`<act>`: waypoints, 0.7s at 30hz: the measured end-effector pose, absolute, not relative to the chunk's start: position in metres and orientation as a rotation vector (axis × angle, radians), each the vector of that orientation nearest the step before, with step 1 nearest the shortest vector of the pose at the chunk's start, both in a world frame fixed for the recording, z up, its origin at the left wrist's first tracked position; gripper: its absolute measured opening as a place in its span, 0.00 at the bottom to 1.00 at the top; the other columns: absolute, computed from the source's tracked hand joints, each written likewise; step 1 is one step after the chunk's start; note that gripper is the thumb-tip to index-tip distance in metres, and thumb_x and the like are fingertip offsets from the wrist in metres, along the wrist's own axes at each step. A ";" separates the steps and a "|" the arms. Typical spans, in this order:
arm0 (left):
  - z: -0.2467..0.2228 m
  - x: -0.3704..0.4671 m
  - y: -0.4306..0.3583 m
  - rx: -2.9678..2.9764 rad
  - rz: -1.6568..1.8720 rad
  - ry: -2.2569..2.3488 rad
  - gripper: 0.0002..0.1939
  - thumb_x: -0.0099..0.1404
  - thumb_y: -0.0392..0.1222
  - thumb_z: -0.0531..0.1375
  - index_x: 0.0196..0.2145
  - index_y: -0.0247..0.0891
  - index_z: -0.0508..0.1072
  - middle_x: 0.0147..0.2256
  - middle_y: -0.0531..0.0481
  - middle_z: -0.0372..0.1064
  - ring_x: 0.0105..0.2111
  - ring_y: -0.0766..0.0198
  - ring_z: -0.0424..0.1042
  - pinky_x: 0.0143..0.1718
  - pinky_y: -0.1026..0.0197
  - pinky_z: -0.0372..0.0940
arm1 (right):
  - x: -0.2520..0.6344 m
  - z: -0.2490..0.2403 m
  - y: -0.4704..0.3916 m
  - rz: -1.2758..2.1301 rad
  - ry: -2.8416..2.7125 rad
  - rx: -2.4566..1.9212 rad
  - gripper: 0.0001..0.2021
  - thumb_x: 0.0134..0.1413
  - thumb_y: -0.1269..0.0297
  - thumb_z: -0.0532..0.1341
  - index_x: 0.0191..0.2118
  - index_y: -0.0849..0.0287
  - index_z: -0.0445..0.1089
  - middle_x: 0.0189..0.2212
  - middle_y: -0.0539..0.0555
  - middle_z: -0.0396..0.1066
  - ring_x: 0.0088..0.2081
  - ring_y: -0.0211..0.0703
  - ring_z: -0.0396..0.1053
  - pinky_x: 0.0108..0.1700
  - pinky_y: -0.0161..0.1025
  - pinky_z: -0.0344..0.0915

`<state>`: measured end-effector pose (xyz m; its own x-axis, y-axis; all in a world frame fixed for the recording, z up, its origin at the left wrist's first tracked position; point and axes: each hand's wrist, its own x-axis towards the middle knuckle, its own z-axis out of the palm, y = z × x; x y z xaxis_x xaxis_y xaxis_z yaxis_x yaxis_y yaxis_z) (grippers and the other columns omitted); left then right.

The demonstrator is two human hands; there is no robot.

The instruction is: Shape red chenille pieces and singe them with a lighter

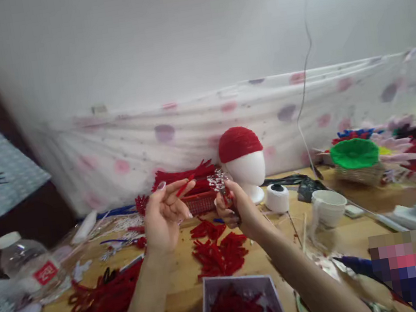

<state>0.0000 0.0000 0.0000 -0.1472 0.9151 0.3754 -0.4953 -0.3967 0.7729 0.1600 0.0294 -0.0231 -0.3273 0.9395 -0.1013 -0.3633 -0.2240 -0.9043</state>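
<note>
Red strip (186,186): pinched in left hand (162,216), long axis slanting up rightward. White sprig (216,180): head upward, right hand's (239,204) fingers curled below. Open gap between; box (237,278) rim nearer.

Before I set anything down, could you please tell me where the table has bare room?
A bare table patch lies between the left forearm and central box; a narrower one between that box and the right forearm. Crowded: around the bottle and wicker basket.
</note>
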 end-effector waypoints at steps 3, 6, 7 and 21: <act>-0.006 0.005 0.008 1.007 1.770 0.662 0.17 0.40 0.46 0.76 0.24 0.34 0.77 0.26 0.45 0.80 0.09 0.79 0.57 0.11 0.73 0.45 | 0.157 -0.028 0.028 1.731 -1.069 -0.879 0.28 0.63 0.47 0.44 0.16 0.58 0.56 0.10 0.43 0.44 0.13 0.29 0.37 0.15 0.29 0.35; -0.009 0.006 0.013 0.995 1.720 0.683 0.20 0.37 0.42 0.77 0.28 0.34 0.78 0.26 0.46 0.80 0.09 0.82 0.52 0.11 0.73 0.43 | 0.154 -0.032 0.028 1.762 -1.116 -0.859 0.27 0.62 0.47 0.45 0.17 0.58 0.55 0.10 0.43 0.44 0.13 0.29 0.36 0.15 0.29 0.35; -0.009 0.006 0.013 1.000 1.698 0.684 0.21 0.36 0.42 0.78 0.30 0.34 0.79 0.26 0.45 0.80 0.09 0.83 0.51 0.12 0.74 0.43 | 0.153 -0.033 0.028 1.773 -1.128 -0.842 0.27 0.62 0.47 0.45 0.17 0.58 0.55 0.10 0.42 0.43 0.13 0.29 0.35 0.15 0.29 0.34; -0.007 0.013 0.014 0.875 1.765 0.764 0.14 0.32 0.36 0.75 0.22 0.38 0.79 0.26 0.51 0.77 0.33 0.65 0.73 0.41 0.61 0.64 | 0.131 -0.045 0.020 1.758 -1.254 -0.939 0.25 0.63 0.56 0.41 0.16 0.58 0.55 0.10 0.44 0.44 0.13 0.31 0.37 0.15 0.30 0.36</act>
